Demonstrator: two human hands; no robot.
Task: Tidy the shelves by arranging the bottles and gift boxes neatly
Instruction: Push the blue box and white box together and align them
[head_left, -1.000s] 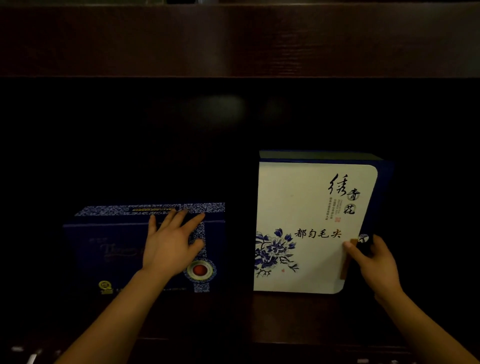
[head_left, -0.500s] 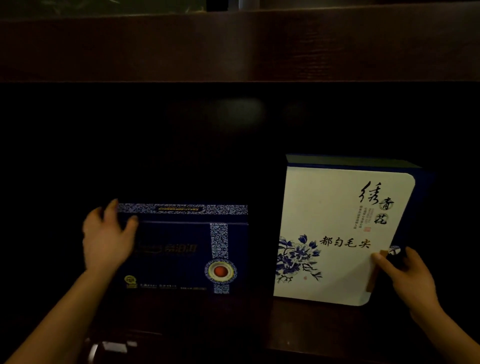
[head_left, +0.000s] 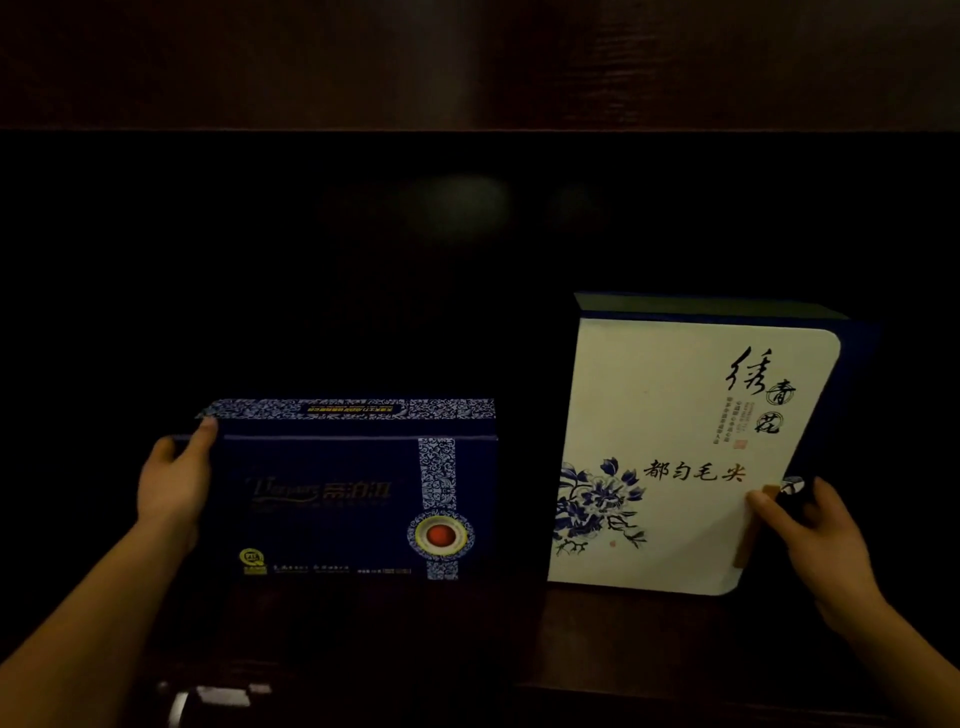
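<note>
On the dark shelf (head_left: 597, 639), two gift boxes, a hand at each outer edge.
Left hand (head_left: 174, 480) grips the blue box (head_left: 332, 499) at its left end, fingers curled round the corner; right hand (head_left: 815, 535) pinches the white box (head_left: 670, 457) at its right clasp. A gap separates the boxes; dark open space lies behind.

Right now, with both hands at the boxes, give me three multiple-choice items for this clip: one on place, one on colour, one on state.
1. The left hand is at which part of the dark blue box?
A. its left end
B. its right end
C. underneath it

2. The front of the taller box is mainly:
A. red
B. white
C. green

3. The white box stands:
A. laid flat
B. on top of the blue box
C. on edge, apart from the blue box

Key: 1 A, fingers wrap its upper left corner. 2 B, white with blue flowers. 3 C, a dark gap separates them; the right hand holds its right edge.
</note>
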